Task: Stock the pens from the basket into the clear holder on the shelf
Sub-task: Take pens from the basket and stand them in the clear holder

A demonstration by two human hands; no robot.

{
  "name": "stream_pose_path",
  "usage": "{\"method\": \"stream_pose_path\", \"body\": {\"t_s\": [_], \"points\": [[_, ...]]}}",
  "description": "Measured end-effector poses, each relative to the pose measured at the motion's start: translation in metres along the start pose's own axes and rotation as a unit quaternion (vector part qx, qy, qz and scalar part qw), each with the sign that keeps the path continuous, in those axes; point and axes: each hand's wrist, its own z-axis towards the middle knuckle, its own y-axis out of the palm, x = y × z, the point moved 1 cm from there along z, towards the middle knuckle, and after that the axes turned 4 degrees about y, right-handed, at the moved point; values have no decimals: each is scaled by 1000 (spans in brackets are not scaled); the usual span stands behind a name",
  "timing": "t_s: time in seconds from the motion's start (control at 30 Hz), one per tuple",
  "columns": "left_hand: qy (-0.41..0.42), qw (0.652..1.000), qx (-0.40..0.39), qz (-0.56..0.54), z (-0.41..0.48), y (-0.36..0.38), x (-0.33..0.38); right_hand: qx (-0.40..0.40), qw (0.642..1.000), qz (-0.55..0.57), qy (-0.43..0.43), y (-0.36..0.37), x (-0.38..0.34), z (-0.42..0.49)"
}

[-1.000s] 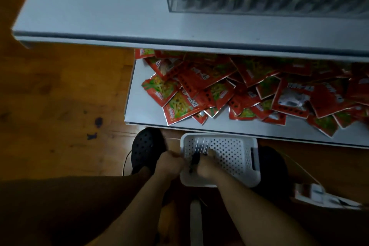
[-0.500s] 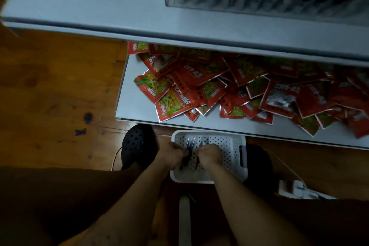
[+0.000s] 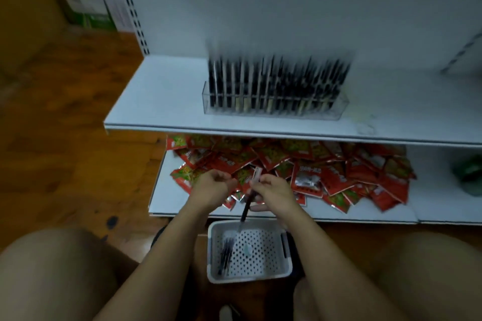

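Observation:
A white perforated basket (image 3: 260,276) sits on the floor between my knees, with a few dark pens (image 3: 226,253) lying along its left side. My right hand (image 3: 273,190) grips a dark pen (image 3: 246,207) with a pale top end, held above the basket in front of the lower shelf. My left hand (image 3: 212,187) hovers just left of it with fingers curled; whether it holds anything is unclear. The clear holder (image 3: 273,109) stands on the upper shelf (image 3: 161,101), filled with rows of dark pens.
Red snack packets (image 3: 326,172) lie heaped on the lower shelf (image 3: 167,200) behind my hands. A dark green object (image 3: 468,174) sits at that shelf's right end. Boxes (image 3: 91,13) stand on the wooden floor at far left. My knees frame the basket.
Both hands rose out of the basket to the lower shelf's height, the right one carrying a pen. The view tilted up, bringing the holder and upper shelf fully into sight.

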Motion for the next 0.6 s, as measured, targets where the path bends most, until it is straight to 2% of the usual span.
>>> {"method": "stream_pose_path", "body": {"t_s": [0.17,0.33,0.5,0.6], "points": [[95,995,7,-24,-27,-10,65,82,984,-73,-143,-33,-65,-44],[151,985,59,-60,-32,-26,106,215,919,-70,-324,-67,-127,-75],[175,965,187,-60,-4,-48,118,350,831,-43,-430,-108,-175,-71],[187,945,261,-62,19,-54,124,377,809,-73,-446,-123,-187,-52]]}}
